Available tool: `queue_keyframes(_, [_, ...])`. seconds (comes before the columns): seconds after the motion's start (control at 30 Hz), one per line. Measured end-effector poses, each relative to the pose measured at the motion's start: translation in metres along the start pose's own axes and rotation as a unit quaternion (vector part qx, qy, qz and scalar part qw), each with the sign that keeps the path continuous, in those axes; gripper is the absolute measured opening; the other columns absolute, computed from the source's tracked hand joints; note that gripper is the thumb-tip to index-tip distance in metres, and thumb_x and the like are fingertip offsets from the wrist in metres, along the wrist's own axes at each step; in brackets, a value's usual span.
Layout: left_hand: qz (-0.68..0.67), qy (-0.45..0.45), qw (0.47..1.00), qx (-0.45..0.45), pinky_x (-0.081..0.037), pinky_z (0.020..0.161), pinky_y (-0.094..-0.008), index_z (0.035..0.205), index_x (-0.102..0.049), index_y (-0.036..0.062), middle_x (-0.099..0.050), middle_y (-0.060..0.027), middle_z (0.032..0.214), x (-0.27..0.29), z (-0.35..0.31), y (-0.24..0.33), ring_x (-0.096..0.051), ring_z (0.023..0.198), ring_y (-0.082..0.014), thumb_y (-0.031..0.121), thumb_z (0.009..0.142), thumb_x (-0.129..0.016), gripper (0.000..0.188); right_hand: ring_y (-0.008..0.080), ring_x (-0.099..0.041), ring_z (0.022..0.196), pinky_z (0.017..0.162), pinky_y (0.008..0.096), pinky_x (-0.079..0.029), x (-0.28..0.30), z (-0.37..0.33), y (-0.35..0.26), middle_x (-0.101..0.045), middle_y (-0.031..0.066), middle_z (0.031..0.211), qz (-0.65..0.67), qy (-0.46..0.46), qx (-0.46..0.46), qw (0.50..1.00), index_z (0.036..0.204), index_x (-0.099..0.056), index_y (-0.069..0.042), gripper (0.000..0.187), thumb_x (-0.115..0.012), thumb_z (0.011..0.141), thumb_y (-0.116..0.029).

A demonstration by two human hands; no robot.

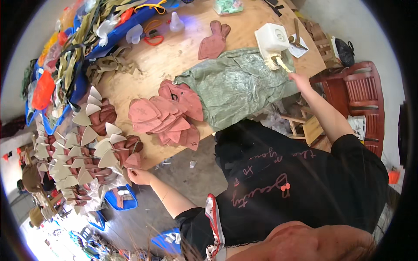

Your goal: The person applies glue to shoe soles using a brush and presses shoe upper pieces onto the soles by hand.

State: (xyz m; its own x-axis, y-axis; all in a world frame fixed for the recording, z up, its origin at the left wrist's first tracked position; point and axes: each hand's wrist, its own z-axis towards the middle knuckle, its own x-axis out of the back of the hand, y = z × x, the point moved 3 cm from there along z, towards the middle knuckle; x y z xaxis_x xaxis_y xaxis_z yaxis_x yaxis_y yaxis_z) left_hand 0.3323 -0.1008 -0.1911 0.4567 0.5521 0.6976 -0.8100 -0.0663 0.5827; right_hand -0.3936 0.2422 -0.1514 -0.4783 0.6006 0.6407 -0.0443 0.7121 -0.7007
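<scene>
Wooden table (174,61): left hand (138,175) pinching folded brown pieces (93,148), right hand (299,80) gripping a brush (282,63) by the white tub (272,38).

Across the middle of the wooden tabletop (174,61) we see a green woven sack (237,85) spread flat, with a loose heap of pink leather pieces (167,117) just left of it. Farther off lies a single reddish-brown cut piece (213,41), and beyond it a small clear bottle (176,21) and a red loop (153,40). Along the far left edge we find blue trays (80,82) crowded with olive straps (109,65) and orange bags (42,90). To the right stands a red wooden chair (361,93), with a small wooden stool (307,126) near it.
</scene>
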Motion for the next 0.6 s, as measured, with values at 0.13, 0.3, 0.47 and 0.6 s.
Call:
queue_keyframes(0.13, [0.012,0.026,0.998,0.050,-0.048,0.085,-0.0383,0.105,-0.067,-0.0027,-0.067,-0.0175,0.104,0.017,-0.004,0.004,-0.062,0.096,-0.0314,0.020,0.089,-0.058,0.029,0.0118,-0.051,0.068,0.061,0.0283,-0.038,-0.030,0.036,0.001,-0.060,0.0009,0.073,0.032,-0.094,0.011,0.995,0.075,-0.066,-0.006,0.032,-0.063,0.081,-0.037])
queue_keyframes(0.3, [-0.099,0.009,0.989,0.113,-0.047,0.088,-0.0370,0.102,-0.068,0.0005,-0.067,-0.0156,0.102,-0.023,-0.010,0.009,-0.062,0.095,-0.0284,0.015,0.085,-0.060,0.024,0.0267,-0.061,0.094,0.082,0.0398,-0.047,0.017,0.066,0.016,-0.064,0.0147,0.097,-0.230,0.013,0.192,0.954,0.115,-0.056,0.004,0.057,-0.059,0.087,-0.046])
queue_keyframes(0.47, [-0.062,0.071,0.995,0.021,-0.044,0.090,-0.0400,0.099,-0.067,-0.0007,-0.064,-0.0169,0.104,0.001,-0.003,-0.006,-0.058,0.099,-0.0317,0.015,0.080,-0.067,0.025,0.0251,-0.059,0.098,0.082,0.0354,-0.047,-0.085,-0.092,-0.158,-0.058,0.0137,0.107,-0.164,-0.134,0.383,0.899,0.115,-0.057,-0.002,0.032,-0.060,0.088,-0.019])
queue_keyframes(0.6, [-0.095,0.058,0.992,0.055,-0.041,0.094,-0.0415,0.103,-0.065,-0.0006,-0.059,-0.0182,0.114,-0.001,-0.011,0.000,-0.053,0.108,-0.0337,0.017,0.083,-0.066,0.027,0.0252,-0.058,0.095,0.083,0.0359,-0.046,-0.210,-0.247,-0.261,-0.059,0.0125,0.105,-0.138,-0.390,0.470,0.780,0.111,-0.057,-0.001,0.025,-0.058,0.088,-0.011])
